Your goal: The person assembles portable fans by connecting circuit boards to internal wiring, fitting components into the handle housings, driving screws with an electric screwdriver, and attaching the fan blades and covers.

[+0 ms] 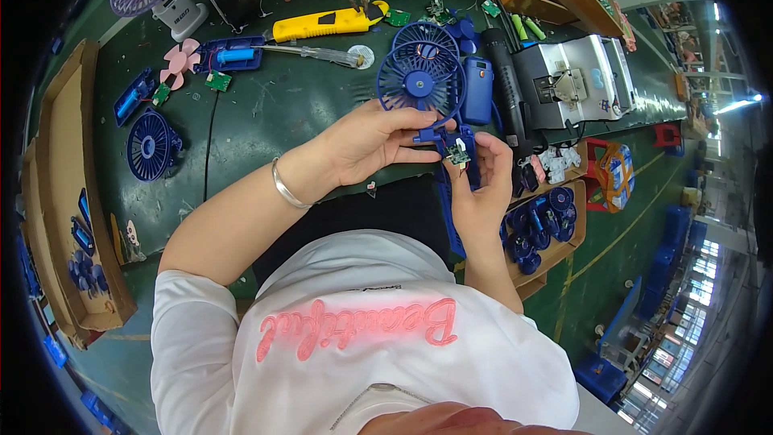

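Note:
A small blue handheld fan (419, 84), its round grille facing up, is gripped near its neck by my left hand (366, 141), thumb on top and fingers below. My right hand (481, 192) closes round the opened blue handle (469, 138) of the same fan. A small green circuit board (458, 154) with a white connector and thin wires sticks out between the hands. Behind the fan lies another round blue grille (427, 31). To its right rests a closed blue fan handle (477, 90). Part of the held handle is hidden by my right fingers.
At the left lie a loose blue grille (150, 145), pink blades (179, 62) and a blue half-shell with battery (237, 55). Beyond are a screwdriver (310, 53) and a yellow tool (326, 24). A metal fixture (568, 84) and a box of blue fans (576, 234) stand right.

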`<state>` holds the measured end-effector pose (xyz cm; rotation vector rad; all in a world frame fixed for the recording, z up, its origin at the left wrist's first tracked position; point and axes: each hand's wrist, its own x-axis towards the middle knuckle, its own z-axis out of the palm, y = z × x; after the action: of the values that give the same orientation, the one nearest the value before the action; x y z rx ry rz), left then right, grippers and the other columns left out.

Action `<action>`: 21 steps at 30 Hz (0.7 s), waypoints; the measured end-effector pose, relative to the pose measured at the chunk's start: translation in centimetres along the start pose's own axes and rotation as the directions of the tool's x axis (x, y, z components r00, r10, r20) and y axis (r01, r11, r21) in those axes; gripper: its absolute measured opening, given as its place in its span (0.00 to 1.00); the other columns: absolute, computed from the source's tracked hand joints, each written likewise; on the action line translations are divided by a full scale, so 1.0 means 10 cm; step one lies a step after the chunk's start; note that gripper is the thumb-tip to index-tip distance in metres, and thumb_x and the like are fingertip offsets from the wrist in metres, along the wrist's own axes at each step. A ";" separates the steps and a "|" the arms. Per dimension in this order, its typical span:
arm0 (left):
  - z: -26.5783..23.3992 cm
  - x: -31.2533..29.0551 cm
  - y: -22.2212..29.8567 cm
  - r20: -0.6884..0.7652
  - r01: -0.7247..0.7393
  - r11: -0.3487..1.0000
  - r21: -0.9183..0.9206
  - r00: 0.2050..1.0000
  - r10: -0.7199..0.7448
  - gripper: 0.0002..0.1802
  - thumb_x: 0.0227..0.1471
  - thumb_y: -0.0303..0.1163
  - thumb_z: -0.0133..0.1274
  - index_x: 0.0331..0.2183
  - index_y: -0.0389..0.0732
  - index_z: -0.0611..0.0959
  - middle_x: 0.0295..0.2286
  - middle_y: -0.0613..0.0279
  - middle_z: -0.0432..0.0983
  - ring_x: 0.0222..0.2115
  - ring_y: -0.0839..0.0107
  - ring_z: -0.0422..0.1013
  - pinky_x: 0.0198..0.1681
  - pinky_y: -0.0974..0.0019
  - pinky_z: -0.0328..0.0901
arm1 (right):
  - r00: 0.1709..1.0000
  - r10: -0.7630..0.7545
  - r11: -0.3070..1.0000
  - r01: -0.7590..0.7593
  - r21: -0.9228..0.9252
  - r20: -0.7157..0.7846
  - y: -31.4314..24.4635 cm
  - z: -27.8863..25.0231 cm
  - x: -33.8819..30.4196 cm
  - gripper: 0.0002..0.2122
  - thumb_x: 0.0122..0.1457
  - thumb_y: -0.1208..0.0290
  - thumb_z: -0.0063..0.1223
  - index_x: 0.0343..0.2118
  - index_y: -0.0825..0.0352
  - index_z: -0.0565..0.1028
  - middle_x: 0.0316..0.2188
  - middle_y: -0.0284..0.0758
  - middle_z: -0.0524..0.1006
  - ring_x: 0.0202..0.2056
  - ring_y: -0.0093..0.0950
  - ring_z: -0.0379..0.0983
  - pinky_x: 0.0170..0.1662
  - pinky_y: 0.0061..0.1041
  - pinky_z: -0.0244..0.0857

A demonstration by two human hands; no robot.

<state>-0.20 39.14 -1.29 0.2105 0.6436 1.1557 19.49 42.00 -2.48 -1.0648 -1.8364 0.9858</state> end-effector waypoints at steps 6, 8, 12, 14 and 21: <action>-0.03 0.04 -0.01 0.052 -0.048 0.999 -0.025 0.997 0.049 0.09 0.55 0.27 0.50 0.39 0.37 0.77 0.41 0.51 0.76 0.46 0.63 0.73 0.49 0.57 0.70 | 0.956 -0.268 0.949 0.240 -0.206 -0.122 0.01 -0.07 0.03 0.14 0.46 0.79 0.64 0.37 0.67 0.74 0.42 0.39 0.70 0.42 0.31 0.69 0.42 0.25 0.64; -0.02 0.03 -0.01 0.055 -0.048 0.999 -0.013 0.997 0.049 0.09 0.55 0.27 0.50 0.40 0.37 0.77 0.41 0.51 0.76 0.46 0.64 0.73 0.49 0.58 0.70 | 0.943 -0.281 0.949 0.247 -0.194 -0.178 -0.02 -0.09 0.02 0.11 0.46 0.80 0.63 0.34 0.67 0.76 0.39 0.38 0.70 0.39 0.29 0.69 0.41 0.23 0.63; -0.03 0.03 -0.02 0.053 -0.044 0.999 0.013 0.998 0.043 0.11 0.55 0.28 0.51 0.42 0.37 0.77 0.42 0.53 0.76 0.45 0.64 0.73 0.48 0.58 0.70 | 0.978 -0.164 0.983 0.173 0.057 -0.130 0.01 -0.15 -0.03 0.09 0.50 0.81 0.61 0.33 0.69 0.73 0.33 0.34 0.72 0.34 0.24 0.69 0.39 0.19 0.62; 0.00 0.01 -0.01 0.042 -0.037 0.998 0.041 0.999 0.035 0.12 0.55 0.29 0.51 0.42 0.37 0.77 0.42 0.55 0.76 0.45 0.65 0.73 0.47 0.58 0.70 | 0.998 0.056 0.868 -0.053 0.493 0.008 0.02 -0.15 -0.03 0.08 0.54 0.78 0.59 0.35 0.70 0.71 0.33 0.32 0.72 0.34 0.20 0.67 0.38 0.17 0.61; 0.02 -0.03 0.01 0.067 -0.041 0.994 0.102 0.997 0.034 0.15 0.55 0.36 0.55 0.42 0.39 0.78 0.39 0.59 0.77 0.41 0.70 0.74 0.41 0.60 0.72 | 0.993 0.027 0.752 -0.096 0.653 0.115 0.00 -0.21 0.01 0.08 0.56 0.73 0.58 0.34 0.69 0.72 0.30 0.29 0.69 0.31 0.17 0.63 0.37 0.15 0.57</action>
<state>-0.25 38.95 -0.95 0.3481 0.6449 1.1478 21.30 42.61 -1.66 -0.6373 -1.3385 1.5960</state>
